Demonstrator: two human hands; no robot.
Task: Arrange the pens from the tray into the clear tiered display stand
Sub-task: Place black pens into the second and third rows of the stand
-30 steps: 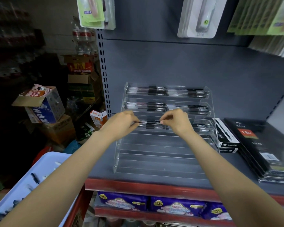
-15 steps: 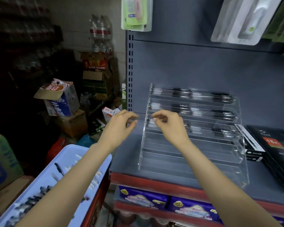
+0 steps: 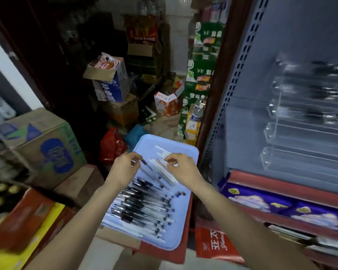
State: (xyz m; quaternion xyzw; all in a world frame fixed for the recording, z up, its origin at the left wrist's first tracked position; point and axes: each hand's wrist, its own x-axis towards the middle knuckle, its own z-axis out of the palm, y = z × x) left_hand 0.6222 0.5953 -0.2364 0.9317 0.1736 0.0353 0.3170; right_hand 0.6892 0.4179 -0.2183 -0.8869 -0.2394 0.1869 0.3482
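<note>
A light blue tray [image 3: 147, 141] sits low in the middle, on a red crate. Several clear pens with black grips [image 3: 142, 207] lie in a pile on its near half, and white pens [image 3: 165, 172] lie further back. My left hand [image 3: 125, 169] hovers over the tray with its fingertips at the end of a dark-tipped pen [image 3: 147, 165]; blur hides whether it pinches it. My right hand [image 3: 182, 169] hangs above the white pens with loosely curled fingers, holding nothing. The clear tiered display stand [image 3: 300, 133] is on the grey shelf at right, blurred, with dark pens [image 3: 324, 90] in its upper tiers.
The shelf's red front edge [image 3: 281, 185] runs just right of the tray, with purple packs [image 3: 261, 203] below it. Cardboard boxes [image 3: 41, 145] stand to the left, and more boxes [image 3: 109, 80] are stacked behind. A red bag [image 3: 110, 146] lies beyond the tray.
Both hands left the stand's third tier and came down over the tray. My view swung left and down, so the stand now sits at the right edge.
</note>
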